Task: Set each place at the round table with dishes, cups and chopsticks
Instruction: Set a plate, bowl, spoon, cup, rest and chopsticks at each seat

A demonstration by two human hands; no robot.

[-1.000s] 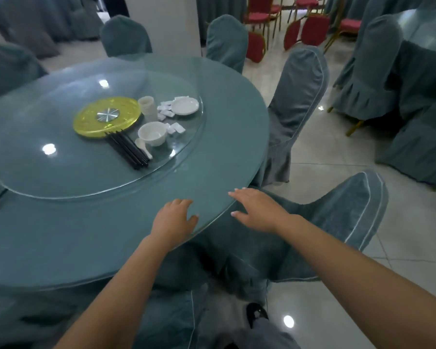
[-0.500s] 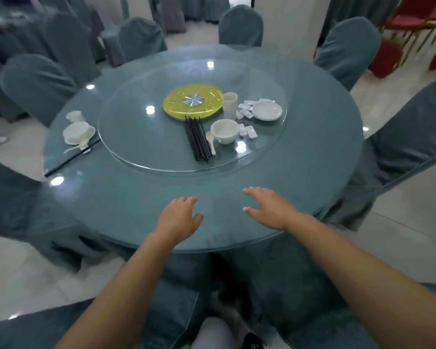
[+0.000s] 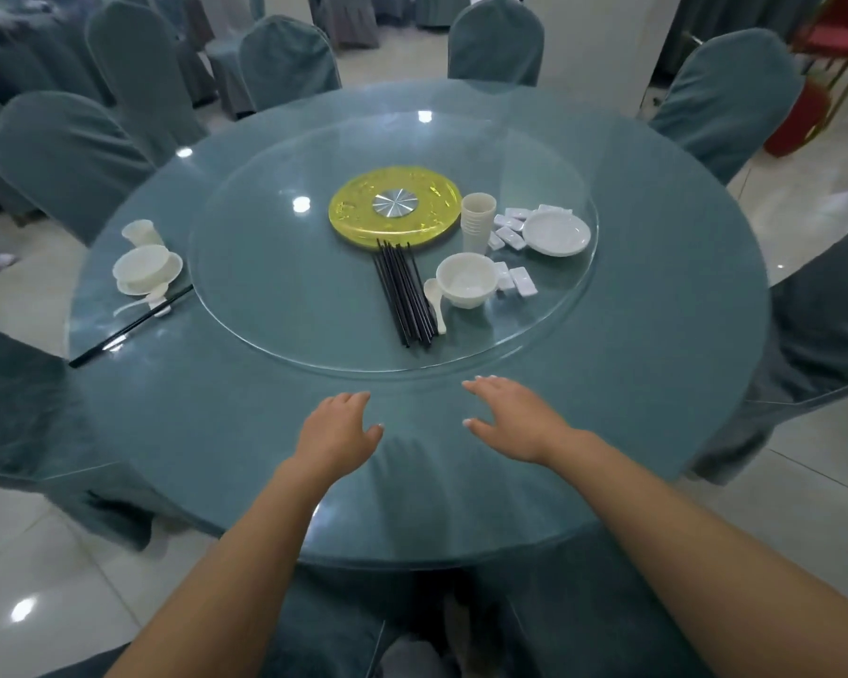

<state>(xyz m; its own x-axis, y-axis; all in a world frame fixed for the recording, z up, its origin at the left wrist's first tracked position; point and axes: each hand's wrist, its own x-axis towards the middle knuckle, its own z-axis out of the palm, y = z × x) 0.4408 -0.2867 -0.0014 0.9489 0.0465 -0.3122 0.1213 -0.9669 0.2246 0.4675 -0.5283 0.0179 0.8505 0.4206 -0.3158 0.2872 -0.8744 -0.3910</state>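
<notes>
Two flat, empty hands, left hand [image 3: 336,430] and right hand [image 3: 515,418], reach over the desk [image 3: 206,433], chopsticks [image 3: 405,293] just beyond them.

Both forearms are bare and extend forward from the lower edge of the view, converging slightly toward the centre. The left hand [image 3: 339,433] is palm down, fingers together and gently relaxed, thumb spread toward the inside; it holds nothing. The right hand [image 3: 512,415] is also palm down, set slightly further forward than the left, fingers extended and close together, thumb angled inward toward the left hand; it holds nothing. The two hands lie side by side with a clear gap between them, thumbs facing each other. Both wrists are roughly straight, in line with their forearms. Whether the palms touch the table [image 3: 216,433] beneath them cannot be determined.
</notes>
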